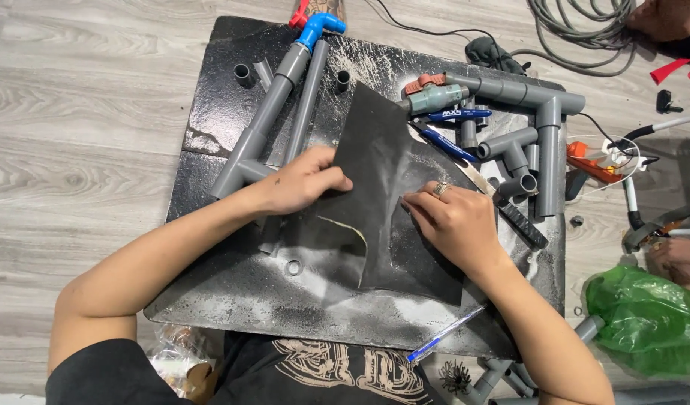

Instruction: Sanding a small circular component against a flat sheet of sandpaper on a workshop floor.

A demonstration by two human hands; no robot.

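Both hands pressed on a dark abrasive sheet (382, 202) over a dusty black board (232, 112).

Left hand (303, 180) pinches the sheet's left edge, fingers curled narrow; right hand (453, 221) lies flat on its right side, fingers together; the sheet sits mid-board, lower corner curled up; grey pipe assembly (266, 120) just left; blue pens (453, 114) and grey pipe fittings (528, 139) beyond.

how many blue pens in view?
3: one blue pen beside the valve, one angled just below it, one at the board's near edge. Others may be hidden under the dark sheet.
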